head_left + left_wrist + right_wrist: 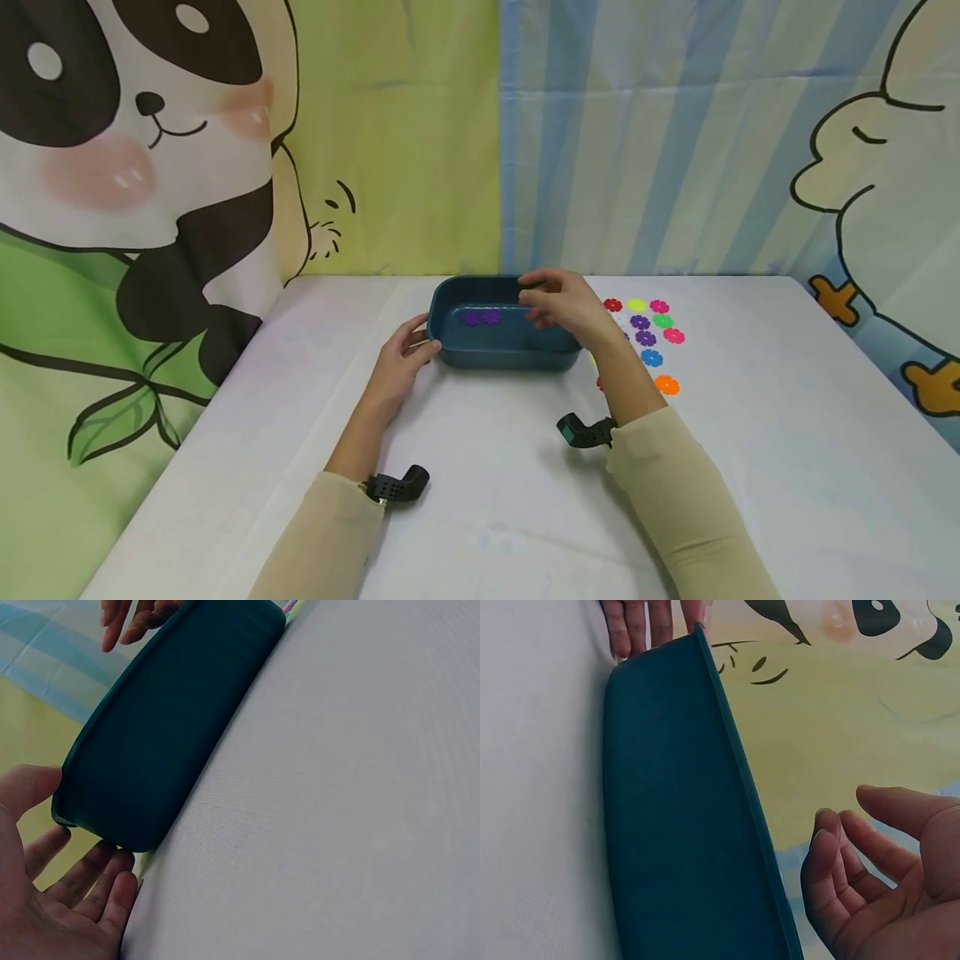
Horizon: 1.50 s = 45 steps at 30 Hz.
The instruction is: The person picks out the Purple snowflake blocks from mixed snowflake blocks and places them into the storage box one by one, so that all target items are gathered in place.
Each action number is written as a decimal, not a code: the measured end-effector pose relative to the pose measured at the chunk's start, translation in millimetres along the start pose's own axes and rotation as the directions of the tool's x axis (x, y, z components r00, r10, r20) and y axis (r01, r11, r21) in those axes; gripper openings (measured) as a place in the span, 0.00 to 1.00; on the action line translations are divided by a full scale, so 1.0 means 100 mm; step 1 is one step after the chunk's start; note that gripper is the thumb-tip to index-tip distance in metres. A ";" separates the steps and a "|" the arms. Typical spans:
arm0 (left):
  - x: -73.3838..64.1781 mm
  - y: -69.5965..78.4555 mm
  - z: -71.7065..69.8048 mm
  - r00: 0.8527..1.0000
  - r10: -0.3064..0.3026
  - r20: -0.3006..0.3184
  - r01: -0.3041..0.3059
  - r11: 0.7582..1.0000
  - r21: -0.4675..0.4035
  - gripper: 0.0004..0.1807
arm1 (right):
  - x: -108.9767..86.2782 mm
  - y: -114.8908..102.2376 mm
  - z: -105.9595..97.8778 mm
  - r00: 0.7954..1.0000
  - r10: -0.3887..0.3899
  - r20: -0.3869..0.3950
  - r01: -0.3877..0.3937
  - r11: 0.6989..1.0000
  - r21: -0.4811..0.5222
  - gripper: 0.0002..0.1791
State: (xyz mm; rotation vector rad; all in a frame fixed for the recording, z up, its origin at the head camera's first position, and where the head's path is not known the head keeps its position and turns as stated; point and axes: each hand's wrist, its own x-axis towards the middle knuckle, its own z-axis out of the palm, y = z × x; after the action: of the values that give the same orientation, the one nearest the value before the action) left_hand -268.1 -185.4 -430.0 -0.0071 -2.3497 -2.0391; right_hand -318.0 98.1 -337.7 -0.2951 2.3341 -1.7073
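Note:
A dark blue plastic tub with rounded corners rests on the white table. Inside it, toward the left, lie purple flower-shaped plastic discs. My left hand holds the tub's left end, its thumb at the near corner and its fingers against the end wall. In the left wrist view the thumb meets the rim. Over the tub's right part hovers my right hand, fingers loosely bent and thumb apart from them. Nothing shows between these fingers in the right wrist view.
Right of the tub, several flower-shaped discs in red, yellow, pink, green, purple, blue and orange lie spread on the table. My right forearm partly covers them. Behind the table's far edge hangs a printed curtain.

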 end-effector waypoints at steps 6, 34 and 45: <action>0.01 0.02 0.00 1.000 0.003 0.009 -0.003 1.000 0.003 0.33 | -0.13 -0.01 -0.07 0.999 -0.035 -0.014 0.035 0.999 0.012 0.24; -0.03 0.03 0.00 1.000 -0.021 0.010 0.021 1.000 -0.007 0.33 | -0.41 0.10 -0.46 0.993 -0.033 -0.112 0.026 0.998 -0.066 0.25; -0.01 0.01 0.00 0.999 -0.032 0.014 0.032 0.999 -0.008 0.34 | -0.49 0.20 -0.68 0.982 -0.010 -0.188 -0.011 0.994 -0.109 0.26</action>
State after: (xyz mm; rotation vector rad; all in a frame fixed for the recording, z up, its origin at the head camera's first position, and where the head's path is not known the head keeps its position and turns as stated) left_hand -267.5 -185.6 -428.9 0.0165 -2.3649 -2.0696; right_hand -292.6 179.7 -333.3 -0.1577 2.5677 -1.6754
